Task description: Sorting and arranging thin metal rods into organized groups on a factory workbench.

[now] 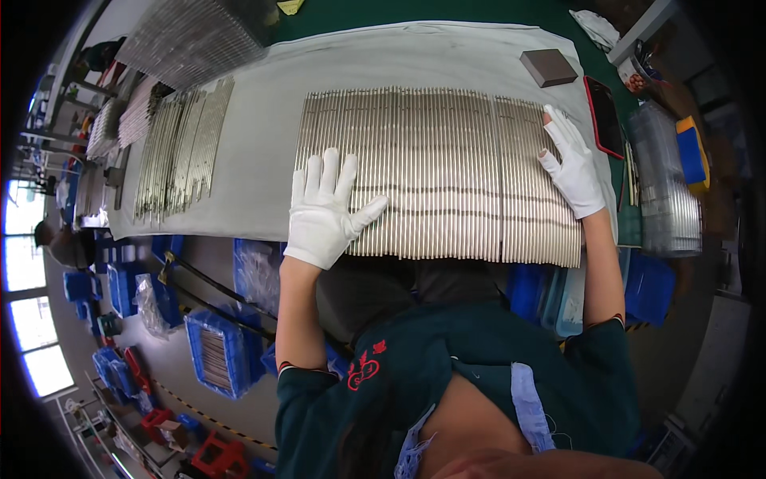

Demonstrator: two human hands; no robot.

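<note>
A wide row of thin silvery metal rods [431, 160] lies side by side on the cloth-covered table in front of me. A narrow dark gap splits off the group at its right end. My left hand [323, 211], in a white glove, rests flat with fingers spread over the row's left edge. My right hand [573, 164], in a white glove with the thumb tip and one fingertip bare, lies along the right edge, fingers stretched out. Neither hand grips a rod. A second, looser batch of metal rods [179, 152] lies farther left on the cloth.
A brown block [548, 68] sits at the back right, near a red-edged phone [604, 117]. Clear plastic trays [666, 184] and a blue-and-yellow tape roll [692, 154] stand beyond. Stacked trays of rods [187, 40] rise at the back left. Blue bins [215, 351] stand below the table.
</note>
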